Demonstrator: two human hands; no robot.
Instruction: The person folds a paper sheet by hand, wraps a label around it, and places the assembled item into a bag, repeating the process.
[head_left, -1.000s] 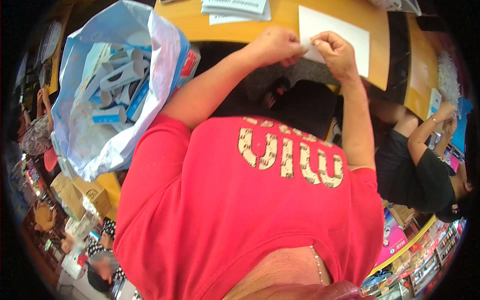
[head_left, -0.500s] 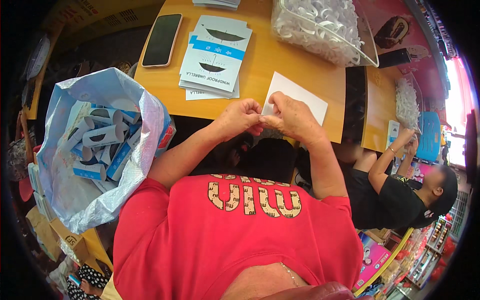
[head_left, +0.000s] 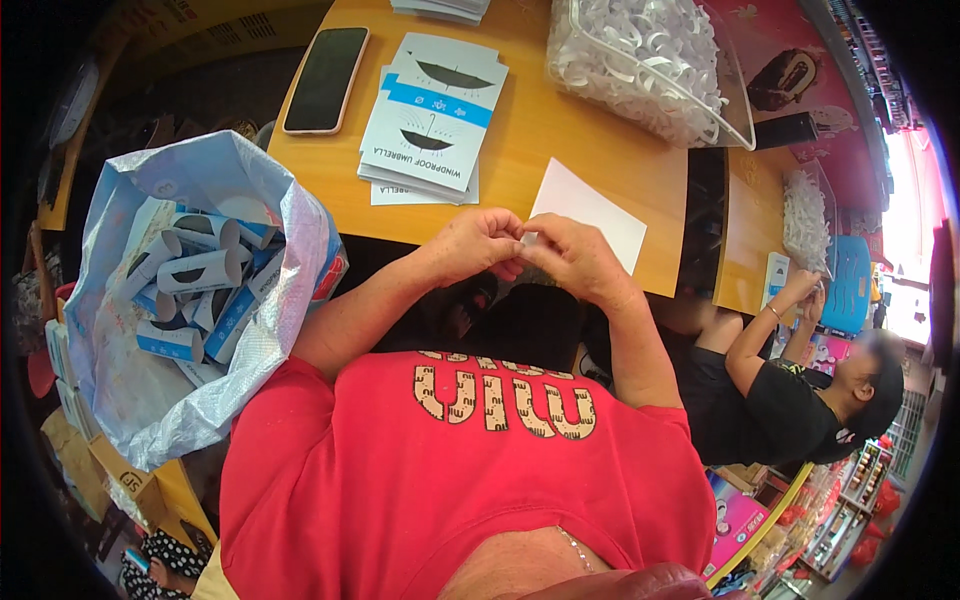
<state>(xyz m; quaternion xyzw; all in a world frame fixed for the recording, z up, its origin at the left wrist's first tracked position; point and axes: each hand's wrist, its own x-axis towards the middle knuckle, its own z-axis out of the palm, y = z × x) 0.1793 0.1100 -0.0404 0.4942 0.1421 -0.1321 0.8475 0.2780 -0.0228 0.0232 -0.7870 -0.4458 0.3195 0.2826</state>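
My left hand [head_left: 478,243] and my right hand [head_left: 575,257] meet just in front of the table's near edge, both closed in a pinch, fingertips almost touching. A small white piece [head_left: 528,239] shows at the right fingertips; its shape is mostly hidden. What the left fingers hold, if anything, cannot be made out. Just beyond my right hand a blank white sheet [head_left: 598,212] lies at the table's edge, partly covered by that hand. Left of it sits a stack of printed cards [head_left: 432,120] with umbrella pictures and a blue band.
A clear bin of white curled strips [head_left: 640,75] stands at the back right. A phone [head_left: 326,80] lies at the table's left. Beside my left arm an open woven bag [head_left: 190,412] holds several rolled cards [head_left: 198,270]. On the right, a co-worker [head_left: 790,400] sits at another table [head_left: 740,265].
My hands stay pinched together, the right hand shifting slightly left and nearer to the left. The whole view has shifted a little. The white sheet appears slightly lower.
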